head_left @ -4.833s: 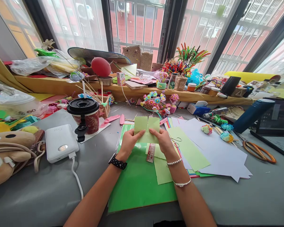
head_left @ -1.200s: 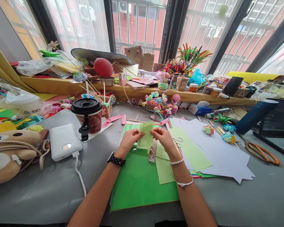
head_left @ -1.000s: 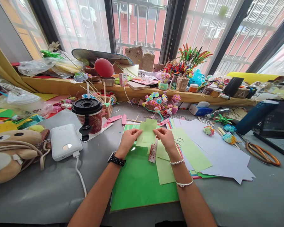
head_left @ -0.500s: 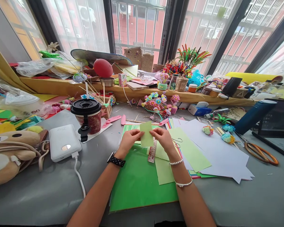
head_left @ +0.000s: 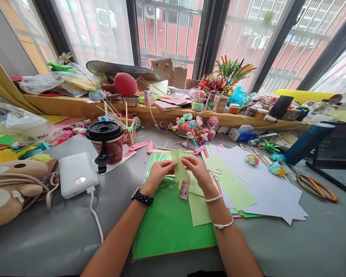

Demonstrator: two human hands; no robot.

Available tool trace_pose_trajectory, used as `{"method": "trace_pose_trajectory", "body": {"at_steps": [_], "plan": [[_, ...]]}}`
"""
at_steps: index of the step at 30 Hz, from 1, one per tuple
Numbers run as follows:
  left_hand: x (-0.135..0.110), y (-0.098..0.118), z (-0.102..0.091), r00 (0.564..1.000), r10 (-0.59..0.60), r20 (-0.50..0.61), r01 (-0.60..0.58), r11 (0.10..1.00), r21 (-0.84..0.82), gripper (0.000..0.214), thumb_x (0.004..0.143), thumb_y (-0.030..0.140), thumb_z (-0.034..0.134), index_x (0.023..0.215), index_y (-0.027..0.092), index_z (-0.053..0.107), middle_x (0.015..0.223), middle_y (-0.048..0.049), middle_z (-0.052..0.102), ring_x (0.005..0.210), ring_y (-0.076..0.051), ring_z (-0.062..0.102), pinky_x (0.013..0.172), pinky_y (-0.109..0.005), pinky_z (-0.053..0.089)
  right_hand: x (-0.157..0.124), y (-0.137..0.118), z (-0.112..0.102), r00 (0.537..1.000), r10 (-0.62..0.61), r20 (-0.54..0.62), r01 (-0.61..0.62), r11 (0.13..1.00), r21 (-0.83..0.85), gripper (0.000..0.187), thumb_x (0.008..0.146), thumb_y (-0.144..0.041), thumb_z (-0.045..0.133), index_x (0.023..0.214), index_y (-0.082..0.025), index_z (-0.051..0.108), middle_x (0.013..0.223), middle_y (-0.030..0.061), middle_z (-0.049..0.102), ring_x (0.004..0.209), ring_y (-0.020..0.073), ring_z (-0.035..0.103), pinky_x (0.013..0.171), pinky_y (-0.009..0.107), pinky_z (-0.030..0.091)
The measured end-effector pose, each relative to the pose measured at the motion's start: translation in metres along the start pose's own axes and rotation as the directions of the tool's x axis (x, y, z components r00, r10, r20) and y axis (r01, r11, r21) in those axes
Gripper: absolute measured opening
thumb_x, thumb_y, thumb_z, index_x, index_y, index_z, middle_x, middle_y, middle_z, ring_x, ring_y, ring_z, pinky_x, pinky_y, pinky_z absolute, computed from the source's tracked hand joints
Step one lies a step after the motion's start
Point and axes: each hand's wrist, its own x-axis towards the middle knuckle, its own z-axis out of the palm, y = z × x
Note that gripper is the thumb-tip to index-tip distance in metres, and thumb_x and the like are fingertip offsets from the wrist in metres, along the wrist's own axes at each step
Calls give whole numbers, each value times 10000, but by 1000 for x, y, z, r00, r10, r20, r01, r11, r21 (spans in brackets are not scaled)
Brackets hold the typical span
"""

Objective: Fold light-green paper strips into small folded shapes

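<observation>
A small light green paper strip (head_left: 180, 172) is held up between my two hands, bent or pinched in at its middle. My left hand (head_left: 160, 174) pinches its left edge between thumb and fingers. At the opposite edge, my right hand (head_left: 198, 172) is closed on it the same way. Beneath my hands lies a green sheet pack (head_left: 173, 227) in a clear sleeve. On it rest a patterned ruler (head_left: 184, 188) and a larger light green paper piece (head_left: 200, 211). Small scissors (head_left: 215, 175) lie just right of my right hand, their blades not clearly visible.
White paper sheets (head_left: 265, 188) spread to the right, near large orange-handled scissors (head_left: 317, 186). On the left stand a lidded cup (head_left: 106, 144) and a white power bank (head_left: 78, 174) with a cable. Pipe-cleaner flowers (head_left: 190, 126) and a crowded windowsill (head_left: 161, 115) are behind.
The light green strip was flat and now bends inward at its middle. My left fingers have moved slightly right, bringing both hands closer together.
</observation>
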Motion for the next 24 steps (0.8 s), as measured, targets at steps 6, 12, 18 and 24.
{"method": "trace_pose_trajectory", "body": {"at_steps": [6,12,18,24], "plan": [[0,1,1,1000,25,9,-25,998,62,282,606,373,609,749,134,652,715,-48,649,685,-180,589,674,-295,476,2,5,-3,997,-45,-60,48,998,46,224,666,-341,550,799,-178,623,796,34,643,744,168,576,667,284,447],[0,0,1,999,9,39,-16,987,163,262,599,376,612,669,124,637,634,-23,613,625,-153,573,628,-264,476,3,10,-3,980,-179,-82,159,965,-208,204,690,-303,530,806,-159,615,805,57,648,724,180,594,651,291,469],[2,-5,-1,995,-65,76,55,991,123,265,600,375,614,691,126,617,648,-19,618,627,-153,591,637,-274,482,1,11,0,918,-388,-83,296,808,-509,247,740,-227,460,939,-183,599,909,61,640,771,180,597,693,301,471],[5,-7,-1,996,-61,65,57,997,58,261,595,362,623,699,124,595,667,-13,610,646,-150,595,664,-279,478,-4,6,5,876,-458,149,436,625,-648,415,749,-161,418,1161,-208,441,1127,52,527,1007,184,495,850,322,399]]}}
